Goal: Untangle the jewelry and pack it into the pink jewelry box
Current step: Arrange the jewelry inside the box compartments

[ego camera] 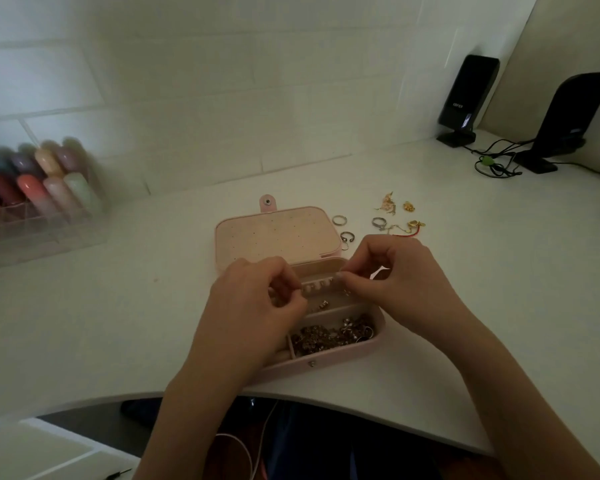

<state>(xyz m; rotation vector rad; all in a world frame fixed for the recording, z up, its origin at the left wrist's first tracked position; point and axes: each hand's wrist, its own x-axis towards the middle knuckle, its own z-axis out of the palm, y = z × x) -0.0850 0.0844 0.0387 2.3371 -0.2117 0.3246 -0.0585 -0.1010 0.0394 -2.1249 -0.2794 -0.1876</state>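
**Both hands pinching a chain over the open box**

I see the pink jewelry box [340, 353] lying open on the white desk [482, 271], its lid [278, 237] folded back toward twelve o'clock. My left hand [253, 296] and right hand [392, 271] hover over the box's far compartment, fingers curled, each pinching one end of a beaded bracelet [317, 284] stretched between them. The picture is dim and soft there, so I think it is a bracelet but would not swear to it.

At the box's five o'clock compartment sits a heap of tangled chains [329, 336]. Outside the box, at its two o'clock, loose pieces lie on the desk: two silver rings [339, 220], gold and pink charms [397, 205], and a red cord piece [411, 233] just beyond my right knuckles.

At ten o'clock stands a clear organizer [45, 223] of coloured bottles, blurred. At two o'clock, well apart, stand two black speakers [468, 95] with their cables [492, 164].
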